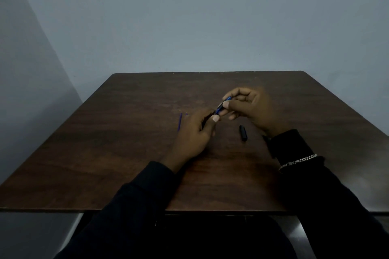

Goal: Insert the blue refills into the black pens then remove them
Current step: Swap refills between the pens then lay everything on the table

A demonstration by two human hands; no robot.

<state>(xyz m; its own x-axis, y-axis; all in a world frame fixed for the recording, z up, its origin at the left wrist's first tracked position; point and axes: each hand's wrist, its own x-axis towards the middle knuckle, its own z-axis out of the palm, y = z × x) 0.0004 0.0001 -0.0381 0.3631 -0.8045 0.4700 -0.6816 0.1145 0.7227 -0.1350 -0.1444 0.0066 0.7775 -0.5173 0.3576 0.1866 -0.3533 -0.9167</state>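
Observation:
Both hands meet above the middle of the brown table. My left hand and my right hand together hold a black pen with a blue part showing at its far end; most of the barrel is hidden by fingers. A thin blue refill lies on the table just left of my left hand, and the tip of a second blue refill peeks out beside my knuckles. A short black pen cap lies on the table below my right hand.
The table's far edge runs against a grey-blue wall. Dark sleeves cover both forearms, and a silver chain bracelet sits on the right wrist. The near table edge is close to my body.

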